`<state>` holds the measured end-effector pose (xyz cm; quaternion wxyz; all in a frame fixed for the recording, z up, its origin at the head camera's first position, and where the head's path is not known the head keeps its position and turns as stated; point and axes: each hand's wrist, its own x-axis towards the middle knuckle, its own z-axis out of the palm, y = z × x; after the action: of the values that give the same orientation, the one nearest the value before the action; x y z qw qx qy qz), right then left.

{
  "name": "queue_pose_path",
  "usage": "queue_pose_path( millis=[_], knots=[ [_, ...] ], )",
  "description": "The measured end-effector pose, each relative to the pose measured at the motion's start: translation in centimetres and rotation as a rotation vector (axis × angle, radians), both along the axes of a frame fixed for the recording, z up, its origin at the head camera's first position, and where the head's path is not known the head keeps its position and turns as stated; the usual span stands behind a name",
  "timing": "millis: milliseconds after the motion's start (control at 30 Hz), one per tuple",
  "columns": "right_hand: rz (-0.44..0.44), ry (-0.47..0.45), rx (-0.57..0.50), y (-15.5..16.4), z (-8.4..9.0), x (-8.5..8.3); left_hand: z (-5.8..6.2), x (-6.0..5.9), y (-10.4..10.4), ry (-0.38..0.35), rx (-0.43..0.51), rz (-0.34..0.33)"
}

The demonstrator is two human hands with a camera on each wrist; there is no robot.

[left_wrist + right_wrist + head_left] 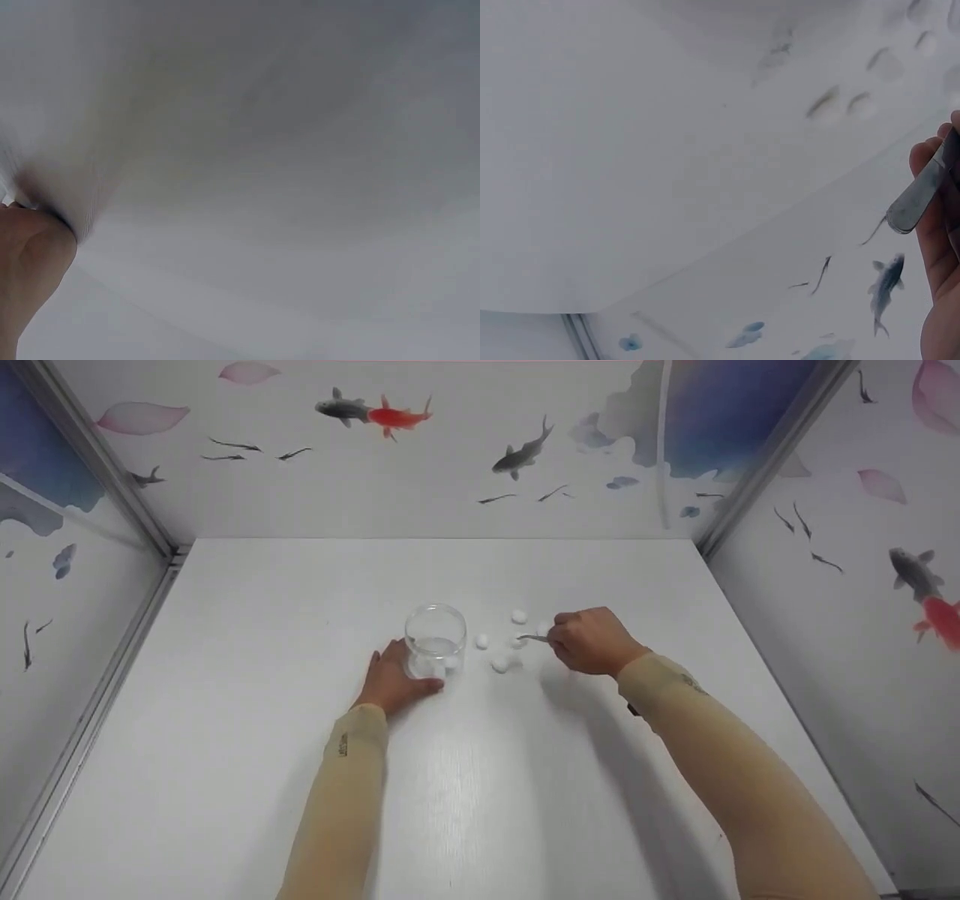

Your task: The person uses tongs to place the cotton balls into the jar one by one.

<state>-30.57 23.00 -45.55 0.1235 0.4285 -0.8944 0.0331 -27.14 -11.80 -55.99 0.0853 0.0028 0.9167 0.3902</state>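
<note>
A clear glass jar stands upright mid-table. My left hand grips its base from the near side, thumb curled round the front. A white ball seems to lie inside the jar. Right of the jar, several white cotton balls are scattered on the table. My right hand pinches metal tweezers, whose tips reach one ball. The right wrist view shows the tweezers' back end in my fingers and blurred balls. The left wrist view shows only my palm's edge.
The white table is boxed in by walls with fish pictures on the left, back and right. Metal corner posts stand at the back corners.
</note>
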Motion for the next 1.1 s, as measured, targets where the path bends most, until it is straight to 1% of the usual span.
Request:
queue_pose_path(
  millis=[100,233,400,533,667,900,1100],
  knots=[
    [0.008,0.023,-0.002,-1.5,1.2,-0.3,-0.1,0.1,0.0,-0.004,-0.005,0.001],
    [0.043,0.064,-0.034,-3.8,2.5,-0.5,-0.2,0.3,0.1,-0.001,-0.011,-0.005],
    [0.085,0.093,-0.062,-6.3,3.3,-0.5,-0.2,0.5,0.2,0.004,-0.006,-0.009],
    [0.108,0.093,-0.063,-7.8,3.2,-0.6,-0.2,0.5,0.3,0.005,-0.015,-0.002],
    [0.115,0.079,-0.039,-8.7,2.7,-0.5,0.1,0.5,0.5,0.020,-0.017,-0.002],
    [0.122,0.071,-0.022,-9.2,2.2,-0.7,0.1,0.0,0.4,0.061,-0.029,-0.019],
    [0.119,0.049,-0.004,-9.2,2.1,-0.8,0.1,-0.1,0.2,0.051,-0.031,-0.006]
  ],
)
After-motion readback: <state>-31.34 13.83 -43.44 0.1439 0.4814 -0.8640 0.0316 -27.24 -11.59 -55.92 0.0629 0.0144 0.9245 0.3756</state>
